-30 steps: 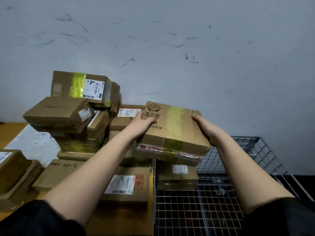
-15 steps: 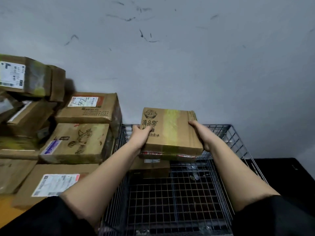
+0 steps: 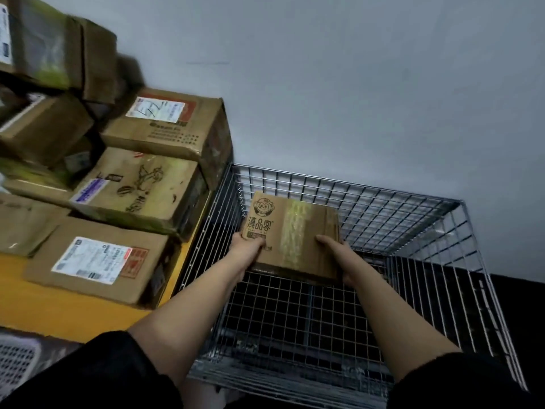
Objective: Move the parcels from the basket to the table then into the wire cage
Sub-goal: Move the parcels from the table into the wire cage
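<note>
The flat parcel [image 3: 290, 234] shows a printed monkey-face logo with the large characters 滇品客 beneath it; the smaller print under those is too blurred to read. The top carton [image 3: 168, 122] on the stack carries a white label with handwritten strokes, illegible. The front carton [image 3: 97, 261] has a white shipping label, text too small.

My parcel [image 3: 290, 237] is matt brown cardboard with glossy tape; the wire cage [image 3: 368, 202] is shiny metal, the tabletop [image 3: 59, 314] smooth yellow.
</note>
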A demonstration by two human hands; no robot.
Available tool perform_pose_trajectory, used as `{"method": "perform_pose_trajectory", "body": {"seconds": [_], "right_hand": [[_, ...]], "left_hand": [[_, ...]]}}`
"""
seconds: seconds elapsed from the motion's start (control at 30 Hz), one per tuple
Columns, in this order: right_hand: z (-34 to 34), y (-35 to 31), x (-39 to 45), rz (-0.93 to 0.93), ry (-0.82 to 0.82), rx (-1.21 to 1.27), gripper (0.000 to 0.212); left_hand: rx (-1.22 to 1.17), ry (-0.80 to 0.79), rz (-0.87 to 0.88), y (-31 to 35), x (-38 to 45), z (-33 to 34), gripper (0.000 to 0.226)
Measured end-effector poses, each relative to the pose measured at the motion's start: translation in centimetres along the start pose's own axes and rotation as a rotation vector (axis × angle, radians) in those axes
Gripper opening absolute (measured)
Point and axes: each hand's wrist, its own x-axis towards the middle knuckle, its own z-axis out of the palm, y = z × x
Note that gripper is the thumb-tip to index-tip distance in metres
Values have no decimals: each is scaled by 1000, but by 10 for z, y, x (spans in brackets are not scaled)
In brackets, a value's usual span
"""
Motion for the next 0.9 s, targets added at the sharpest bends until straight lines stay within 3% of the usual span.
{"method": "perform_pose_trajectory", "body": {"seconds": [0.27, 0.47, 0.77, 0.9], "right_hand": [[39, 63, 78, 155, -51, 9, 73], [64, 124, 165, 252, -46, 9, 80], [83, 197, 283, 234, -41, -1, 78], [85, 226, 323, 246, -34, -10, 83]], "left_hand": [[45, 67, -175, -75, 90, -19, 60], [-52, 93, -312, -147, 177, -11, 44], [79, 315, -324, -229, 282, 9, 73], [26, 349, -329, -266, 317, 14, 61]]}}
